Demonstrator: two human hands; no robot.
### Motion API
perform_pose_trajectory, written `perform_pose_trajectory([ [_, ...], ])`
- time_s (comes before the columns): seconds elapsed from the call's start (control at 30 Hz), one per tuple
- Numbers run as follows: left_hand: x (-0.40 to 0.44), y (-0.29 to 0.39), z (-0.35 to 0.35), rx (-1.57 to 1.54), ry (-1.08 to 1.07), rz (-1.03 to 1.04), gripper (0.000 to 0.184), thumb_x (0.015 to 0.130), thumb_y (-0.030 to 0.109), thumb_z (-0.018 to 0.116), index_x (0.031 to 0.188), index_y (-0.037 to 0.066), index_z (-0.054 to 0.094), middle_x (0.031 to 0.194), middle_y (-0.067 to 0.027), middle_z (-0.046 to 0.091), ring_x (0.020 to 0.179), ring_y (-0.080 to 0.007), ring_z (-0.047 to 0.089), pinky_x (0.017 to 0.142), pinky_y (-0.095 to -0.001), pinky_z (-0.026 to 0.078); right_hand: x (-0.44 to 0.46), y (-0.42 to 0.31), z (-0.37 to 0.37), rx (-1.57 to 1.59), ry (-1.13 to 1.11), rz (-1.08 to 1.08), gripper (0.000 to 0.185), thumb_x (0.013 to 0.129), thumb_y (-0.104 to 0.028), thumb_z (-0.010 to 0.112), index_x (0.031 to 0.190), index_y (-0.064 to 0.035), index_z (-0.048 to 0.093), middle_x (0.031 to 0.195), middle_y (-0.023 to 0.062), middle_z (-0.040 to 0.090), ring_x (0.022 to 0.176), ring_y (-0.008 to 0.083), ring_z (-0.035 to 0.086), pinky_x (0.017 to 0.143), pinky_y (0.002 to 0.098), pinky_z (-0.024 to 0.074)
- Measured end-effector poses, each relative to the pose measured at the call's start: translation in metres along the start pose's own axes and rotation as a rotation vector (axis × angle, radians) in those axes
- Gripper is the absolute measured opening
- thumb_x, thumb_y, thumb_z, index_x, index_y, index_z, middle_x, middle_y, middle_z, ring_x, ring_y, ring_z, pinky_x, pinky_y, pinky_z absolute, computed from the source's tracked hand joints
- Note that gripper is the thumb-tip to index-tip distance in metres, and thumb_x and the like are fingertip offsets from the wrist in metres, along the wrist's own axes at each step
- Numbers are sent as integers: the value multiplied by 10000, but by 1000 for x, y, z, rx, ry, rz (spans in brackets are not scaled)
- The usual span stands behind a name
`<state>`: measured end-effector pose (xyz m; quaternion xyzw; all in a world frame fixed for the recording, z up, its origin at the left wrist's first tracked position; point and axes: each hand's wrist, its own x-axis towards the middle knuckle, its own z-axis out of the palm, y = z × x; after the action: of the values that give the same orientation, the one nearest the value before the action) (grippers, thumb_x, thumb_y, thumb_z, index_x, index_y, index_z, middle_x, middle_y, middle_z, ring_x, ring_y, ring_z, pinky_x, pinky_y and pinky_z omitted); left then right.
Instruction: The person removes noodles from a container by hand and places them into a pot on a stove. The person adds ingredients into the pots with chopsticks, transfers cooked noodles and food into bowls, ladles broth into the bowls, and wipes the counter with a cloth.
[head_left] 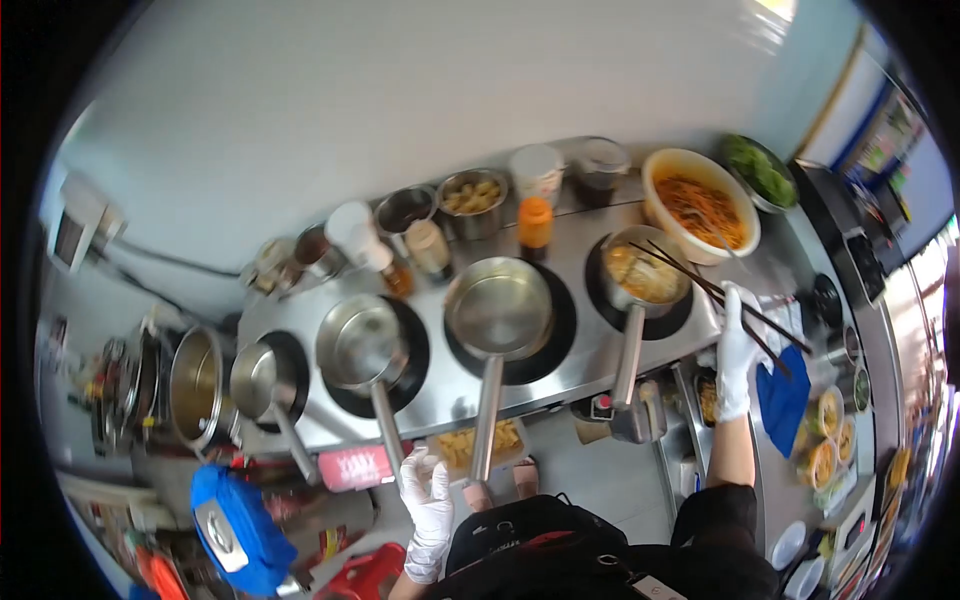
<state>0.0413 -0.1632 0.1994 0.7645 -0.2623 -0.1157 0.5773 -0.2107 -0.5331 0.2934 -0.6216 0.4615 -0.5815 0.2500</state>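
Note:
My right hand (738, 345), in a white glove, is closed on long dark chopsticks (690, 270). Their tips reach into the saucepan (632, 345) at the right of the stove, which holds yellowish broth with food in it. My left hand (427, 510), also gloved, is low in front of the counter, fingers loosely bent and apart, with nothing visible in them. It is beside the handle end of a bare saucepan (362, 345); whether they touch is unclear. Between the two pans stands a larger saucepan (498, 308), and a smaller saucepan (265, 380) is at the left.
Behind the burners are an orange-capped bottle (535, 225), a pot of yellowish chunks (472, 195), a bowl of shredded orange food (700, 210) and a bowl of greens (758, 170). A tall pot (197, 385) stands left. A blue cloth (783, 405) lies right. Pan handles jut over the front edge.

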Motion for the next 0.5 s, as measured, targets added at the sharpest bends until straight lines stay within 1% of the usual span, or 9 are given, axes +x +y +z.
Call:
perform_pose_trajectory([
  [0.07, -4, 17, -20, 17, 64, 26, 306, 859, 17, 618, 1147, 2, 516, 925, -78, 587, 817, -148, 578, 789, -283, 474, -27, -26, 24, 228, -160, -120, 111, 890, 13, 555, 935, 31, 655, 986, 90, 662, 888, 152, 616, 804, 279, 490],
  [0.2, -11, 25, -66, 4, 219, 129, 304, 865, -18, 567, 1161, -5, 499, 899, -76, 587, 808, -134, 587, 767, -283, 480, -100, -54, 108, 101, -600, -558, 181, 856, 22, 606, 1034, 15, 637, 1046, 121, 639, 1011, 198, 602, 891, 300, 473],
  [0.27, -13, 13, -94, 111, 371, 155, 307, 866, -23, 567, 1165, -7, 498, 900, -74, 584, 811, -139, 589, 766, -276, 479, -140, -11, 163, 179, -815, -345, 254, 831, 6, 639, 1084, -9, 624, 1141, 159, 597, 1095, 237, 570, 924, 309, 466],
  [0.3, -11, 6, -109, 128, 443, 150, 308, 864, -32, 569, 1164, -9, 503, 920, -66, 588, 811, -136, 585, 776, -270, 476, -156, 14, 188, 474, -875, 193, 316, 795, 2, 663, 1106, -20, 615, 1204, 167, 556, 1154, 264, 532, 940, 322, 471],
  [0.33, -10, 0, -125, 89, 490, 99, 312, 864, -35, 575, 1168, -8, 510, 942, -61, 593, 827, -128, 579, 795, -262, 473, -156, 30, 201, -55, -828, -684, 341, 765, -6, 674, 1100, -28, 618, 1213, 159, 551, 1162, 283, 526, 970, 348, 459],
  [0.37, -10, -4, -143, 76, 527, 58, 315, 865, -37, 575, 1172, -7, 513, 953, -57, 594, 842, -121, 575, 807, -259, 470, -163, 44, 211, 88, -963, -442, 372, 731, -45, 709, 1092, -26, 620, 1247, 169, 532, 1198, 314, 499, 1000, 374, 440],
  [0.4, -12, -9, -161, 57, 558, 14, 318, 866, -38, 574, 1177, -6, 516, 964, -53, 594, 857, -113, 570, 819, -256, 467, -155, 37, 214, -136, -968, -721, 413, 698, -88, 738, 1087, -18, 618, 1293, 184, 498, 1245, 336, 455, 1030, 386, 411],
  [0.43, -13, -15, -178, 39, 603, -4, 320, 873, -29, 571, 1187, -3, 518, 966, -50, 592, 873, -106, 563, 830, -250, 461, -156, 43, 219, -143, -1023, -666, 510, 645, -39, 770, 1125, -18, 599, 1333, 180, 473, 1277, 340, 426, 1060, 389, 376],
  [0.5, -12, -26, -214, 125, 664, -42, 306, 879, -10, 578, 1180, 3, 526, 964, -44, 591, 870, -108, 561, 829, -250, 459, -150, 40, 225, -288, -1144, -698, 610, 605, -106, 808, 1160, -12, 573, 1359, 187, 441, 1299, 354, 390, 1080, 390, 351],
])
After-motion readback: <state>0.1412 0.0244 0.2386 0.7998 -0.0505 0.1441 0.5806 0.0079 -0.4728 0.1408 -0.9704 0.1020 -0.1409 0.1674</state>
